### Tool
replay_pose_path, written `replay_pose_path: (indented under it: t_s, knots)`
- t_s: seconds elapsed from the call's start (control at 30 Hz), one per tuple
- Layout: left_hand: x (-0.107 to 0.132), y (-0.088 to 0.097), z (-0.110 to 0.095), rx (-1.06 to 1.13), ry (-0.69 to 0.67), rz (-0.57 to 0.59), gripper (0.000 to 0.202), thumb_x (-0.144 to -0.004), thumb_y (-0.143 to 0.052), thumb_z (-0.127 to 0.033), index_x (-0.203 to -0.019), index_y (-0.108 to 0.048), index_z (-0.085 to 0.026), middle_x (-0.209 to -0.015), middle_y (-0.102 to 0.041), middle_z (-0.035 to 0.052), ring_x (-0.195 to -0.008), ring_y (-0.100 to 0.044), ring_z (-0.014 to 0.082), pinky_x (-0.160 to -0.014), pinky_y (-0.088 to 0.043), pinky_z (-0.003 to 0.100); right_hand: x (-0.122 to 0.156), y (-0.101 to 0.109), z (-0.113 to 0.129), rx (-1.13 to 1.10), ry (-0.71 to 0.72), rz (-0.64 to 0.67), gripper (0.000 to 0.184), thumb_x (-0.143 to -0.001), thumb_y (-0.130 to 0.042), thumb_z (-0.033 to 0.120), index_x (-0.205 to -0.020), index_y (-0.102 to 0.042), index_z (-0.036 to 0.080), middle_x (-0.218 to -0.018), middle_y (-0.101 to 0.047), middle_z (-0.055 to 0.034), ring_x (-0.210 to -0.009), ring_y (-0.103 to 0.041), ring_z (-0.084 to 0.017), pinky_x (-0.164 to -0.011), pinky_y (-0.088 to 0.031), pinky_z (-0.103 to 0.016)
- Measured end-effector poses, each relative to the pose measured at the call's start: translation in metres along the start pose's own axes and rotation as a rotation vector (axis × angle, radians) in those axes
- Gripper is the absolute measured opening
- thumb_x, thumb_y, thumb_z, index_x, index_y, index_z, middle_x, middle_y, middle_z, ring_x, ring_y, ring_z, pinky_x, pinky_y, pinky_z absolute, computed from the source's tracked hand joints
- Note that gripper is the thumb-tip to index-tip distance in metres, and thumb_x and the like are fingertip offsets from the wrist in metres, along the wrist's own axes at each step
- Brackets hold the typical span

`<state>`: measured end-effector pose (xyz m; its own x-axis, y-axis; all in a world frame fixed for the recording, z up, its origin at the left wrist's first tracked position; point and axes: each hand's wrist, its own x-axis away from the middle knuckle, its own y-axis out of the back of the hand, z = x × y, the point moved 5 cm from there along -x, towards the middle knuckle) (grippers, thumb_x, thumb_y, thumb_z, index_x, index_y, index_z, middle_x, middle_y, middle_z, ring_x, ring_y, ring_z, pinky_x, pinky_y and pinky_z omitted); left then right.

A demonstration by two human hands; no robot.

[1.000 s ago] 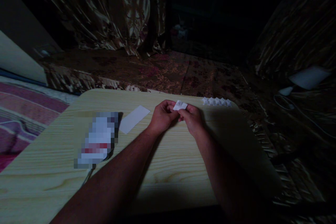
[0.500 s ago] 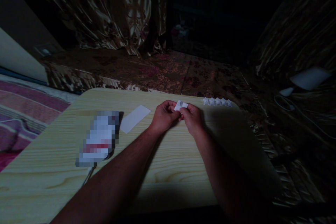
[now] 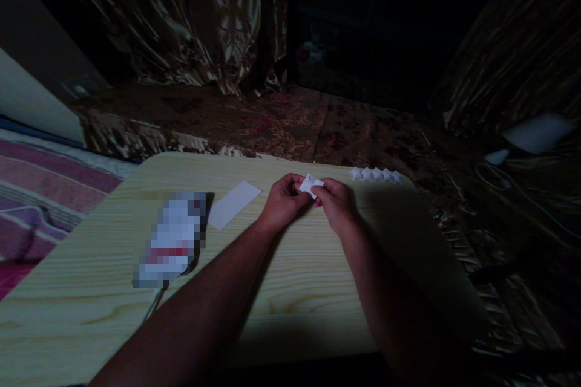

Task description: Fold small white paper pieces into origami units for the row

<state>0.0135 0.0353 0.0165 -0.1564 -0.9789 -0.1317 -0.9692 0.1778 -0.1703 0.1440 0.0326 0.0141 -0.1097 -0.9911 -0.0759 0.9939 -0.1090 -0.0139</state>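
Between my hands is a small piece of folded white paper (image 3: 310,184), its creases and pointed flaps showing. My left hand (image 3: 285,198) pinches it from the left side. From the right, my right hand (image 3: 334,198) grips its edge, with the thumb lying on top. Part of the paper is hidden behind my fingers. To the left of my hands, a stack or sheet of white paper strips (image 3: 235,204) lies flat on the wooden table (image 3: 299,278). Several small folded white paper stars (image 3: 376,175) sit in a row by the far right edge.
A blurred-out phone-like device (image 3: 175,236) with a cable (image 3: 154,303) lies at the left of the table. Striped bedding (image 3: 49,193) borders the left side. Patterned cloth (image 3: 272,121) and curtains (image 3: 236,24) are behind. A white object (image 3: 538,133) with a cord lies right.
The folded paper has turned slightly in my fingers, and its flaps show at a different angle. My right fingers have shifted a little on it. Other things have stayed put.
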Motion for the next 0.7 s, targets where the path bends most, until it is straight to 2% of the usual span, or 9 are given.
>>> replay_pose_path:
  t_s: [0.37, 0.5, 0.6, 0.7]
  knots:
    - [-0.0043, -0.0007, 0.0039, 0.143, 0.024, 0.010, 0.040, -0.059, -0.075, -0.017, -0.093, -0.054, -0.017, -0.067, -0.063, -0.0033, -0.054, -0.057, 0.0102, -0.054, -0.044, 0.022, 0.0020, -0.0040, 0.0002, 0.006, 0.022, 0.007, 0.012, -0.070, -0.060, 0.028, -0.070, -0.058, 0.017, -0.052, -0.053, 0.0057, -0.045, -0.046, -0.008, -0.044, -0.033, -0.020]
    - [-0.0054, -0.0012, 0.0028, 0.208, 0.013, -0.019, 0.043, -0.058, -0.076, -0.015, -0.094, -0.052, -0.017, -0.065, -0.062, -0.0043, -0.053, -0.057, 0.0098, -0.055, -0.045, 0.022, 0.0035, -0.0051, 0.0036, 0.024, 0.027, 0.020, 0.014, -0.071, -0.060, 0.031, -0.070, -0.058, 0.016, -0.052, -0.053, 0.0053, -0.045, -0.047, -0.008, -0.045, -0.035, -0.021]
    - [-0.0045, -0.0029, 0.0017, 0.202, 0.004, -0.024, 0.043, -0.057, -0.076, -0.014, -0.092, -0.051, -0.017, -0.064, -0.062, -0.0046, -0.053, -0.057, 0.0096, -0.055, -0.044, 0.022, 0.0032, -0.0045, 0.0033, 0.047, 0.021, 0.019, 0.015, -0.070, -0.061, 0.031, -0.071, -0.060, 0.016, -0.053, -0.055, 0.0047, -0.045, -0.048, -0.009, -0.045, -0.035, -0.021]
    - [-0.0025, -0.0067, 0.0015, 0.168, -0.024, 0.021, 0.037, -0.062, -0.074, -0.016, -0.091, -0.051, -0.017, -0.064, -0.063, -0.0036, -0.053, -0.059, 0.0104, -0.054, -0.045, 0.022, 0.0019, -0.0028, 0.0006, 0.062, 0.012, 0.014, 0.015, -0.068, -0.062, 0.031, -0.073, -0.061, 0.016, -0.054, -0.056, 0.0042, -0.046, -0.048, -0.010, -0.044, -0.036, -0.021]
